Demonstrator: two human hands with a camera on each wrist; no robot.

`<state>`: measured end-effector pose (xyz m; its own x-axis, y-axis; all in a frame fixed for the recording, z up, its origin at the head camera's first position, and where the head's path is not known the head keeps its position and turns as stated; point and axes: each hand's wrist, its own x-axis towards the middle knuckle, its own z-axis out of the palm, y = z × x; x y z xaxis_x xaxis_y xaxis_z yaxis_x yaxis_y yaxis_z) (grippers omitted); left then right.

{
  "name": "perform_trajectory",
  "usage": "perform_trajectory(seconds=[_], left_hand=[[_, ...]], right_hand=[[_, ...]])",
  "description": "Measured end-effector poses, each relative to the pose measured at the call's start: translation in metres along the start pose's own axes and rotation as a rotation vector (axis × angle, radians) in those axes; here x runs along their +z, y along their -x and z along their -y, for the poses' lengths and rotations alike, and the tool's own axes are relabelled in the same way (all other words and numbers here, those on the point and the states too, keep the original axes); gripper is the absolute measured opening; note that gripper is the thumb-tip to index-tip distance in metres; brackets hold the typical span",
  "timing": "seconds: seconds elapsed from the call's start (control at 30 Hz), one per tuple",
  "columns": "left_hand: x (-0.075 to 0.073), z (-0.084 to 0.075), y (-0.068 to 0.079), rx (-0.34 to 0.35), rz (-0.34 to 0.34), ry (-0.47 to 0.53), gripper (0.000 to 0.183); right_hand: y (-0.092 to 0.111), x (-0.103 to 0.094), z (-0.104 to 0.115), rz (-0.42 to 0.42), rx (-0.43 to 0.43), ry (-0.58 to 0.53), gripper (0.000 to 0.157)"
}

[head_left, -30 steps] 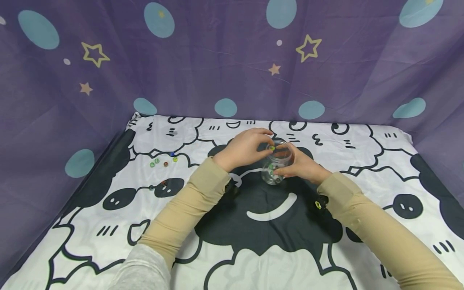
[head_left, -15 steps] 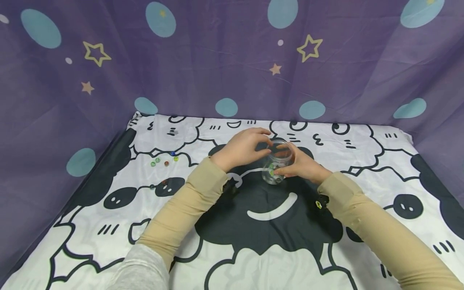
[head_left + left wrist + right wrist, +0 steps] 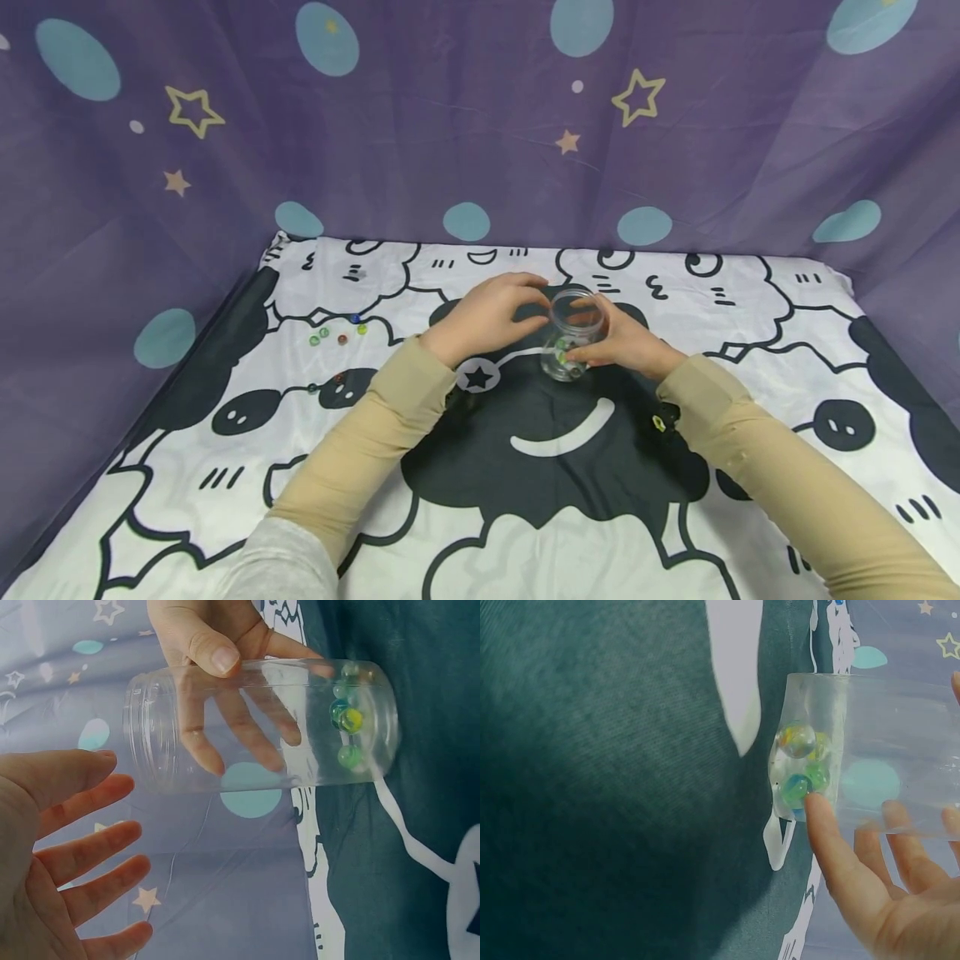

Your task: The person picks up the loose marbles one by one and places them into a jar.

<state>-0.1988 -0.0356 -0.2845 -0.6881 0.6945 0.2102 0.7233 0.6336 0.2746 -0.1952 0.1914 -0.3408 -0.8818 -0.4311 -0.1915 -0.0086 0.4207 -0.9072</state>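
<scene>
A clear jar (image 3: 557, 337) without a lid stands upright on the dark part of the cloth. My right hand (image 3: 630, 340) grips its right side, fingers wrapped behind and thumb in front. Several glass marbles (image 3: 349, 720), green, blue-green and yellow, lie at the bottom of the jar. Just left of the jar's mouth is my left hand (image 3: 487, 317), its fingers spread and holding nothing. In the left wrist view that hand's fingertips (image 3: 120, 832) stand apart from the rim.
Several loose marbles lie on the cloth at the left: a blue marble (image 3: 356, 319), a yellow marble (image 3: 362, 329), a reddish-brown marble (image 3: 342, 339) and a few green ones. Behind the table hangs a purple curtain (image 3: 420, 158).
A yellow-green marble pinched by my left hand over the jar's mouth has dropped into the jar. The left hand has since opened and drawn back leftward. My right hand keeps its hold.
</scene>
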Motion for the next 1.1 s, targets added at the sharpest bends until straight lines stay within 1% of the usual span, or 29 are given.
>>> perform_trajectory(seconds=[0.17, 0.3, 0.4, 0.53, 0.63, 0.73, 0.93, 1.1], left_hand=[[0.0, 0.002, 0.007, -0.015, 0.019, -0.001, 0.023], [0.001, 0.005, 0.014, -0.033, 0.069, 0.002, 0.025], [0.004, 0.008, 0.019, -0.026, 0.11, 0.006, 0.026], [0.007, 0.013, 0.026, -0.032, 0.142, 0.019, 0.027], [0.009, 0.016, 0.031, -0.048, 0.147, 0.033, 0.027], [0.011, 0.02, 0.036, -0.047, 0.147, 0.043, 0.027], [0.013, 0.024, 0.049, -0.029, 0.151, 0.04, 0.025], [0.013, 0.029, 0.059, -0.011, 0.141, 0.04, 0.024]], right_hand=[[-0.001, 0.0, -0.001, -0.005, -0.005, -0.004, 0.08], [-0.001, 0.0, -0.001, -0.011, -0.013, -0.005, 0.079], [-0.001, 0.0, 0.0, -0.016, -0.013, -0.001, 0.079], [0.0, 0.001, 0.0, -0.02, -0.012, 0.001, 0.08], [0.0, 0.001, -0.001, -0.018, -0.019, 0.002, 0.081], [0.0, 0.001, -0.001, -0.018, -0.024, 0.003, 0.082], [0.0, 0.002, -0.001, -0.015, -0.027, 0.003, 0.083], [0.0, 0.0, -0.001, -0.016, -0.033, -0.001, 0.082]])
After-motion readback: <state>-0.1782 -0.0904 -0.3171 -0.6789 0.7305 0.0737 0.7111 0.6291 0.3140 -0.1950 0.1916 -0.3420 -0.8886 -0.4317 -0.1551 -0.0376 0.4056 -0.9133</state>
